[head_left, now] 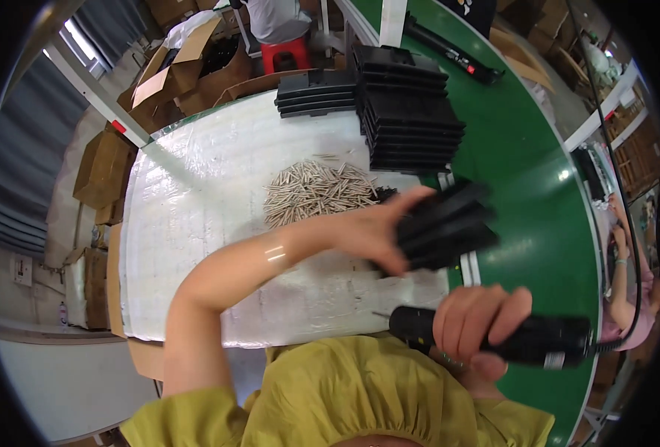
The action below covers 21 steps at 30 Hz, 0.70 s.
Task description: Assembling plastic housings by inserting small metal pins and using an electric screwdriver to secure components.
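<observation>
My left hand (378, 231) grips a small stack of flat black plastic parts (449, 223), blurred, at the right edge of the white-covered table (188, 223), beside the green belt. My right hand (479, 320) is closed around a black electric screwdriver (527, 339) with a cable at its right end, held low near my body. A heap of thin pale metal pins (311, 192) lies on the white cover just left of my left hand.
Tall stacks of black plastic parts (408, 112) stand at the table's far edge. A green conveyor belt (538, 194) curves along the right. Another person (632, 283) works at the right rim. Cardboard boxes (188, 67) and a red stool (285, 54) stand behind.
</observation>
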{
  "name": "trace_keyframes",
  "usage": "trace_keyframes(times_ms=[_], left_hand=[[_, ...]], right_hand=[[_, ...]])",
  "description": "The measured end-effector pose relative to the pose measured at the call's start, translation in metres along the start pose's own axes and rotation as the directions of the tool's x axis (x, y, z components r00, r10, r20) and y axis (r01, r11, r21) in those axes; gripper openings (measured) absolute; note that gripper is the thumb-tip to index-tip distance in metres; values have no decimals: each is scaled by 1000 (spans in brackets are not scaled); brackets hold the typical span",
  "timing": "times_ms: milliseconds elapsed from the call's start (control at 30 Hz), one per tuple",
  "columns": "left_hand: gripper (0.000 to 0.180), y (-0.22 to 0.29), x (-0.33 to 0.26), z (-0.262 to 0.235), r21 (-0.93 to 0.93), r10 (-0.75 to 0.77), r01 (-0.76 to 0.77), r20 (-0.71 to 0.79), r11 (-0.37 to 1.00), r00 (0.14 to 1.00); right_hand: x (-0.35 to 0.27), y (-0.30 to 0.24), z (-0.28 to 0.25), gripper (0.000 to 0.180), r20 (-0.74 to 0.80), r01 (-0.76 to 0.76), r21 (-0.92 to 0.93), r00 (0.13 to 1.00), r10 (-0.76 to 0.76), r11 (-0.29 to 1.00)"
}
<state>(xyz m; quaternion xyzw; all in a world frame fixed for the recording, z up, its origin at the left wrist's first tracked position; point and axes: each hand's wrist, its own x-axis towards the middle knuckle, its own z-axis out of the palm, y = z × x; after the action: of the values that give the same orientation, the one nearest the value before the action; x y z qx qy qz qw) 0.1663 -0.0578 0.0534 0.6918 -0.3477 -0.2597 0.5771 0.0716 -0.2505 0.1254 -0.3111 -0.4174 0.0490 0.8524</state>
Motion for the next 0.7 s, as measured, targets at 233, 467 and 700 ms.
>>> trace_keyframes(times_ms=[233,467,700], left_hand=[[127,-23,220,175,11,47,-61,507,998,861],[89,17,181,125,30,348,-379,334,925,876],[17,42,20,-135,151,71,-14,-376,988,924]], right_hand=[[-19,-28,5,32,80,86,-239,994,-69,967],[-5,-24,-18,34,125,-33,-180,991,56,983],[-4,17,-49,30,-94,-91,-7,991,90,996]])
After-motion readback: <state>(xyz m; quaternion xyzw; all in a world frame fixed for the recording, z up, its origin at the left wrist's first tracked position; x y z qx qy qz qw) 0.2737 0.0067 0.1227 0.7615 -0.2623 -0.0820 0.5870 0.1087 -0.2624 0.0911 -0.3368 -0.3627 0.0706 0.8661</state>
